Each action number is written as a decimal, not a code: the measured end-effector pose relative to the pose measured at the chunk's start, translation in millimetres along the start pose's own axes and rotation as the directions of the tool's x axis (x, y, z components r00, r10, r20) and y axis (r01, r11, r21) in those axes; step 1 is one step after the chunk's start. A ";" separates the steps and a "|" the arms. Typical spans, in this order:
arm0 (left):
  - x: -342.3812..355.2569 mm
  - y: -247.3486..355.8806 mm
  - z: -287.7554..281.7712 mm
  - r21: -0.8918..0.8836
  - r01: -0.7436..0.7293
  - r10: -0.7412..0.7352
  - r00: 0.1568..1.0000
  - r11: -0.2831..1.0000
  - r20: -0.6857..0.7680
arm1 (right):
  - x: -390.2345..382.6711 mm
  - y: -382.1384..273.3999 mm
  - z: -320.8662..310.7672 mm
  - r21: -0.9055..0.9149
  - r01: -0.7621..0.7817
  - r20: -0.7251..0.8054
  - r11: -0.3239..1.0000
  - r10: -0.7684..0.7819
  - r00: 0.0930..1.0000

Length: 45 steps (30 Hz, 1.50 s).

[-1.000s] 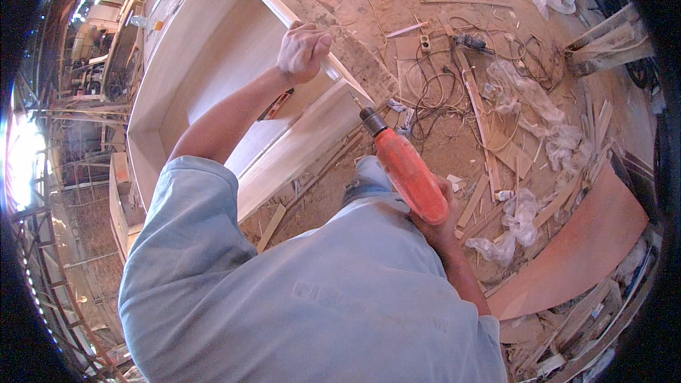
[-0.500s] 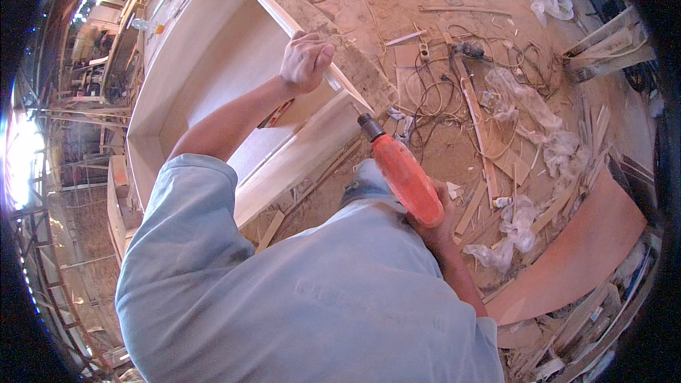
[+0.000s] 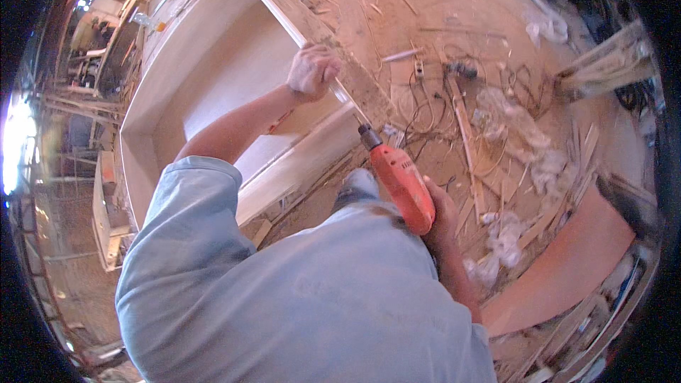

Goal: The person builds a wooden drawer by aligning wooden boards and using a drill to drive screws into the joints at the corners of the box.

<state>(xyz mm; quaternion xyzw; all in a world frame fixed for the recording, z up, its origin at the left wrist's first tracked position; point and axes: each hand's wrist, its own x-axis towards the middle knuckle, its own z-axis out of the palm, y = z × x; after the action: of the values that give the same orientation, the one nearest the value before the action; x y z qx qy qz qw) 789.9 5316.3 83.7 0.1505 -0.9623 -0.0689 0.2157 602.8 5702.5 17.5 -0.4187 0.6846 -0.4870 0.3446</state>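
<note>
A large pale wooden cabinet carcass (image 3: 159,74) lies open side up at the left. My left hand (image 3: 313,72) is closed over its right-hand edge strip, with the fingers curled round the rim. My right hand (image 3: 443,214) holds a red power drill (image 3: 401,188) by the handle, which is mostly hidden behind the drill body. The black chuck (image 3: 369,136) points up and left, and its thin bit reaches the cabinet's near right corner. Whether the tip has gone into the wood, I cannot tell. Something small and red (image 3: 280,126) lies inside the cabinet, partly behind my left forearm.
Cables (image 3: 425,103) and a dark plug-like tool (image 3: 462,69) lie on the dusty floor right of the cabinet. Crumpled clear plastic (image 3: 512,124), wood strips (image 3: 464,135) and a curved reddish sheet (image 3: 567,269) spread farther right. A plastic bottle (image 3: 147,23) rests beyond the cabinet's left side.
The drill has rolled slightly in my right hand, showing more of its side. My left hand appears a little lower and farther right, still on the cabinet edge. The whole view has shifted slightly.
</note>
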 end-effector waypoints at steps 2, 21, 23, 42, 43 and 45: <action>0.1 -7.1 9.1 0.014 0.036 -0.037 0.996 0.999 0.084 | 2.0 1.7 -10.2 -0.263 0.278 -0.070 0.924 -0.306 0.950; -242.2 -92.6 -27.2 0.442 0.567 -0.699 0.675 0.695 0.234 | -65.1 64.8 -19.3 0.088 -0.338 -0.100 0.937 0.346 0.933; -237.8 -98.9 -14.8 0.509 0.443 -0.614 0.755 0.738 0.232 | -54.3 46.0 -3.3 0.035 -0.300 -0.093 0.953 0.302 0.949; -233.1 -139.5 19.2 0.263 -0.014 -0.130 0.842 0.965 0.524 | 25.3 -29.3 134.0 -0.188 0.246 -0.029 0.951 -0.256 0.966; -232.5 -148.1 23.7 0.246 0.005 -0.133 0.852 0.969 0.507 | 25.4 -30.2 134.1 -0.197 0.270 -0.039 0.942 -0.283 0.958; -236.3 -156.4 29.0 -0.098 0.308 -0.255 0.898 0.946 0.359 | 21.2 -35.3 132.8 -0.217 0.341 -0.052 0.915 -0.360 0.931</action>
<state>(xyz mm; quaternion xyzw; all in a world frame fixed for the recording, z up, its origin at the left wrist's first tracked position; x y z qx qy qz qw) 1021.5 5245.9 -66.5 0.2572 -0.9449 -0.1979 0.0444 719.2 5626.8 11.6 -0.5452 0.6598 -0.4866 0.1752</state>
